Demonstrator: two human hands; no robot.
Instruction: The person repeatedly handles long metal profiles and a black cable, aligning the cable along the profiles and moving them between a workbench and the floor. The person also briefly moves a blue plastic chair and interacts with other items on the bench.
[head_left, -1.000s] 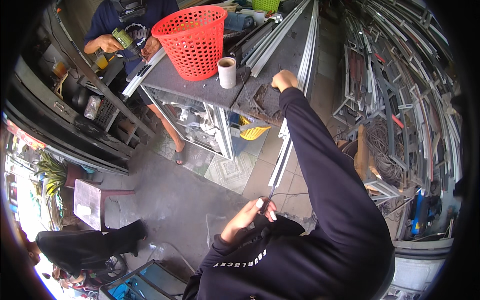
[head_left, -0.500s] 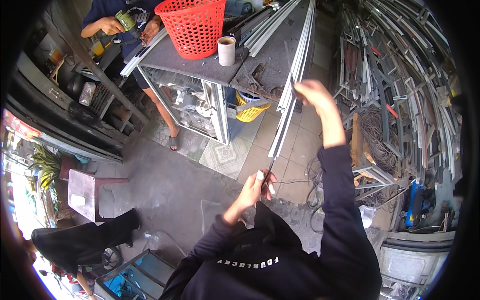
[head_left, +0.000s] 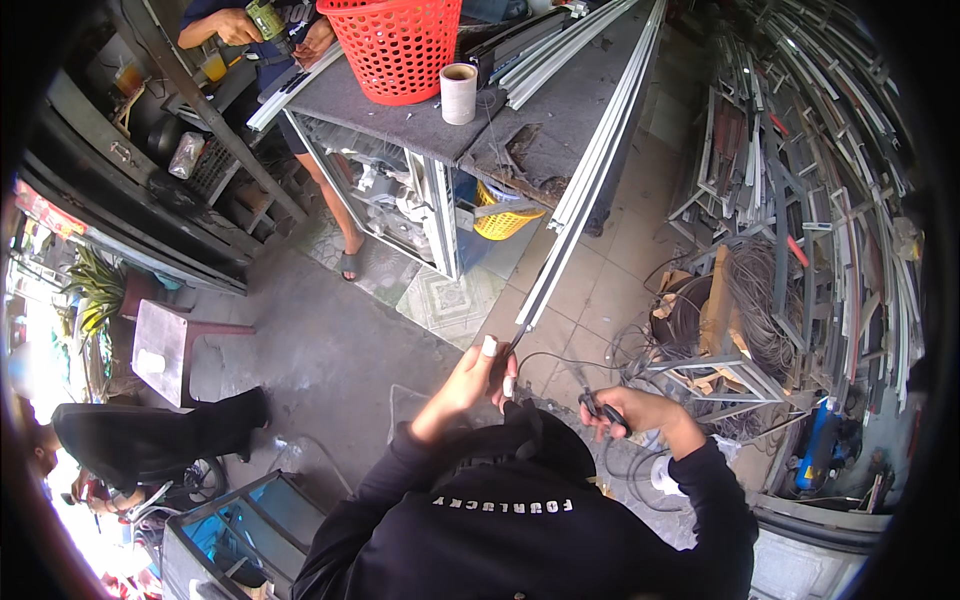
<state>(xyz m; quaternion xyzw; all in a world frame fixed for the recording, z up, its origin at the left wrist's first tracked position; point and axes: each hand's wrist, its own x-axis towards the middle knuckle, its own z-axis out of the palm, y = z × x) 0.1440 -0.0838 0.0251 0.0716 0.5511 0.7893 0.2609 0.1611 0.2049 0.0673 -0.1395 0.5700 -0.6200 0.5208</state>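
Note:
My left hand pinches a thin black strip, by its look a rubber seal, at the near end of a white metal profile. That long profile lies with others along the right edge of the workbench and juts out over the floor toward me. To the right of it, my right hand is closed round the black handles of a pair of scissors. The blades point up and away from me, apart from the strip. Part of the strip is hidden by my left fingers.
On the workbench stand a red basket and a cardboard tube. A co-worker's hand holds a green drill behind it. Metal profiles crowd the right side, beside coiled cable. A stool stands left.
My right hand has come down from beside the profiles, with the scissors, to near my body. My left hand has shifted slightly left and still grips the strip.

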